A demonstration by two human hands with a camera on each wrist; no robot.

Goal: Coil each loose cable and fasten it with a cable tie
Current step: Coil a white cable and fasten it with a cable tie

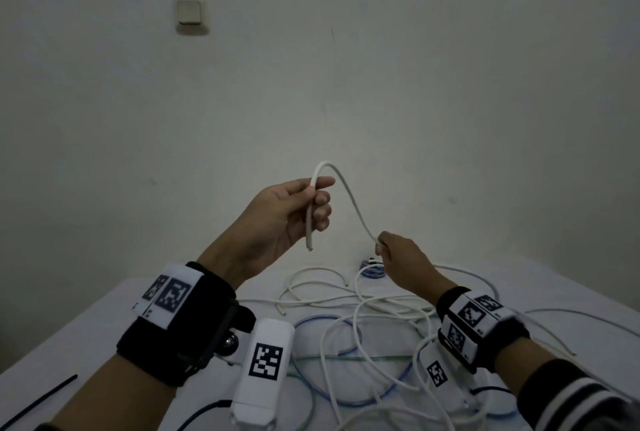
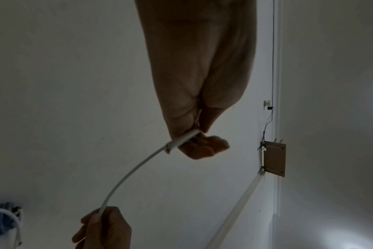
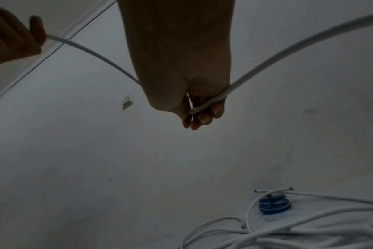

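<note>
The white cable (image 1: 349,195) stands nearly upright in the left hand (image 1: 284,219), its cut end pointing down below the curled fingers (image 1: 322,212). Above that hand it bends over in an arch and slopes down toward the right hand (image 1: 401,257), which pinches it lower and to the right. Both hands are closed on the cable, raised above the bench (image 1: 69,337). It is round, smooth and pale. Beyond the right hand it drops into tangled white and blue cables (image 1: 346,319) beneath both wrists.

White cable (image 1: 341,188) arched between both hands, above tangled loose cables (image 1: 363,312).
</note>
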